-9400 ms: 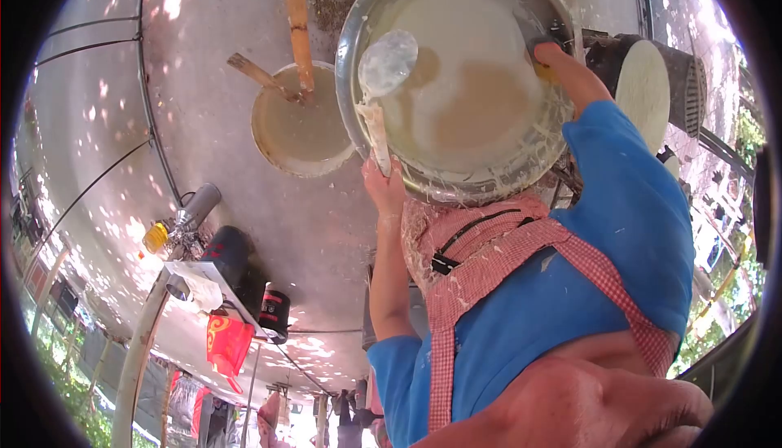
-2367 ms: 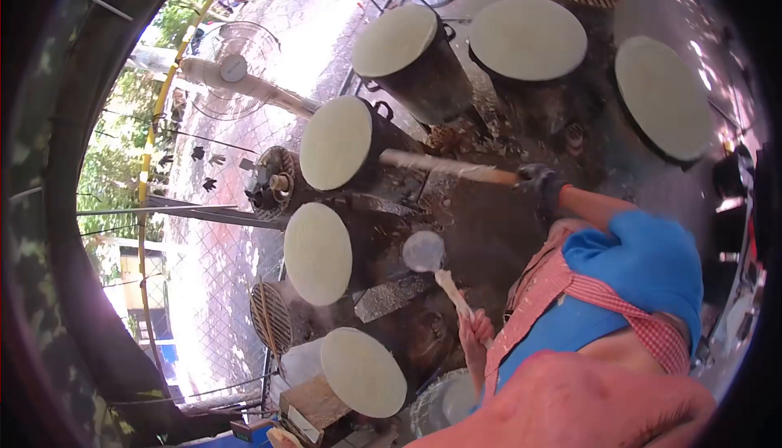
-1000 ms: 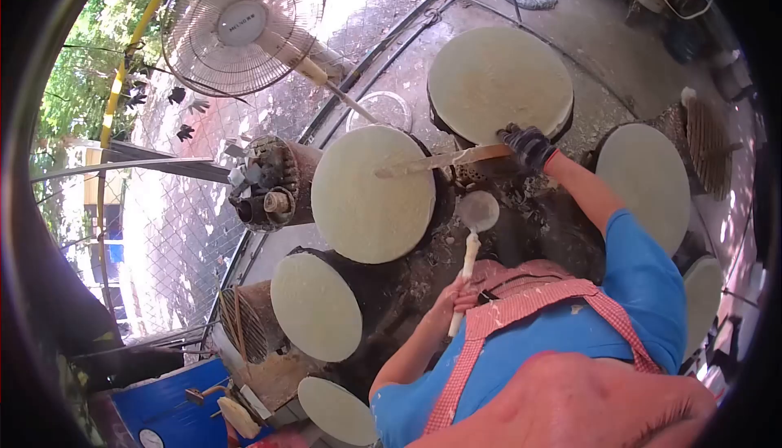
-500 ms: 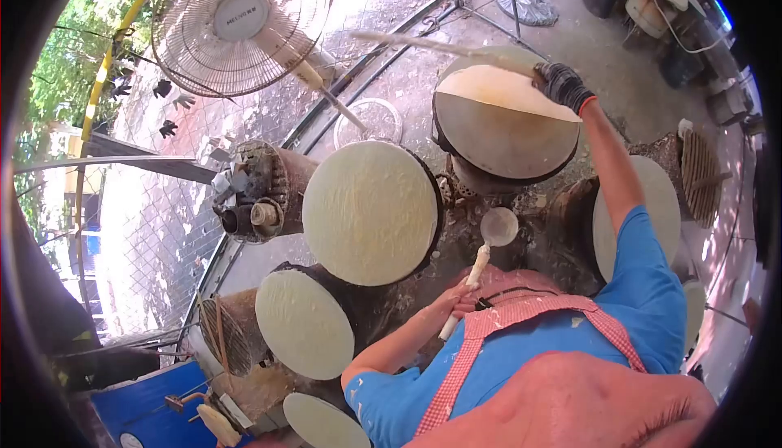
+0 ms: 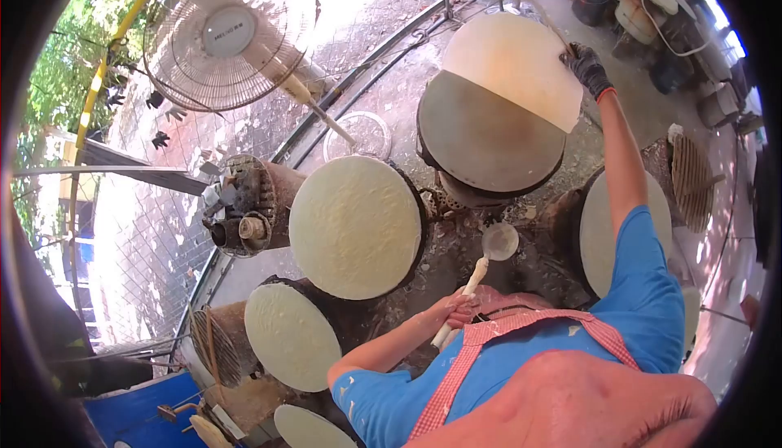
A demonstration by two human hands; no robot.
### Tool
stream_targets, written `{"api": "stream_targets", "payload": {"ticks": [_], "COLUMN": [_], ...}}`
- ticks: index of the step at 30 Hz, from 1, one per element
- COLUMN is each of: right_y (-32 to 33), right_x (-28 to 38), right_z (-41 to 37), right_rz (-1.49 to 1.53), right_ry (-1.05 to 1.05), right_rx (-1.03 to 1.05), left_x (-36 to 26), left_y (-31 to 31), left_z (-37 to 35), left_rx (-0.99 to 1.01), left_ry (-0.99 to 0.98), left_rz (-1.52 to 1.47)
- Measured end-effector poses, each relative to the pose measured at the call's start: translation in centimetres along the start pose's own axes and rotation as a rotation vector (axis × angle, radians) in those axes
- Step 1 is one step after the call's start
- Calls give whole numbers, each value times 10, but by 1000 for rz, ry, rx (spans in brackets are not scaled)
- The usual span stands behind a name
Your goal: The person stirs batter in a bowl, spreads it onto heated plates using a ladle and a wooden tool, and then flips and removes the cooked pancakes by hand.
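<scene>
- The right hand [image 5: 582, 69] wears a dark glove with an orange edge, and its fingers are curled tight around a long, thin stick [image 5: 551, 23].
- A thin, pale sheet [image 5: 513, 69] is just beside that glove, on its left side; I cannot tell if the glove touches it.
- The sheet is over the far half of a big round plate [image 5: 489, 142], with a straight edge running across the middle (like half a moon).
- The near half of that plate is bare and gray.
- The left hand [image 5: 456, 308] has no glove, and its fingers are wrapped around the pale handle of a ladle [image 5: 499, 242].
- The ladle's round end points away from the body, well apart from the sheet and closer to the person than the big plate.
- A second round plate [image 5: 356, 228], to the left of the ladle, has a pale, bumpy layer on top.
- A big fan [image 5: 230, 32] stands farther off, at the far left.
</scene>
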State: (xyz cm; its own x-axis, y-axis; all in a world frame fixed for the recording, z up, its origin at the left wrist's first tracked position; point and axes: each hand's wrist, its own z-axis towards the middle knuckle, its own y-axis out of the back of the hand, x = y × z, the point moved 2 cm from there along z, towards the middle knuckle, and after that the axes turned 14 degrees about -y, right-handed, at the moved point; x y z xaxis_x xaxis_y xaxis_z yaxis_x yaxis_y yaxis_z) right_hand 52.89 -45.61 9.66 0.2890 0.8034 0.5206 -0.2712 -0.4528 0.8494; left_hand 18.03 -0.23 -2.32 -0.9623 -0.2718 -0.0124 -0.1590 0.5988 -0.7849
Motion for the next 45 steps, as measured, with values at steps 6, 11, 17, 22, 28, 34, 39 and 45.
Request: {"api": "stream_targets", "payload": {"ticks": [6, 11, 17, 22, 28, 34, 39, 45], "right_y": [45, 98, 207, 212, 164, 185, 168, 62], "right_x": [-99, -222, -397, -590, -726, -728, -635, -389], "right_z": [-6, -39, -147, -270, -319, -316, -269, -217], "right_rz": [285, 313, 461, 95, 271, -158, -413, 142], "right_ry": [-102, -351, -631, -1070, -1458, -1221, -837, -444], "right_rx": [-288, -632, -959, -732, -798, -694, -369, -16], "left_x": [49, 103, 122, 129, 156, 182, 216, 302], "left_y": [-15, -29, -64, -96, -182, -149, -63, -24], "left_z": [20, 58, 74, 87, 76, 68, 81, 39], "left_rx": [-151, -153, -207, -147, -233, -215, -77, 89], "left_ry": [-127, -217, -180, -49, -254, -358, -528, -811], "left_rz": [44, 70, -9, -48, -73, -107, -160, -556]}}
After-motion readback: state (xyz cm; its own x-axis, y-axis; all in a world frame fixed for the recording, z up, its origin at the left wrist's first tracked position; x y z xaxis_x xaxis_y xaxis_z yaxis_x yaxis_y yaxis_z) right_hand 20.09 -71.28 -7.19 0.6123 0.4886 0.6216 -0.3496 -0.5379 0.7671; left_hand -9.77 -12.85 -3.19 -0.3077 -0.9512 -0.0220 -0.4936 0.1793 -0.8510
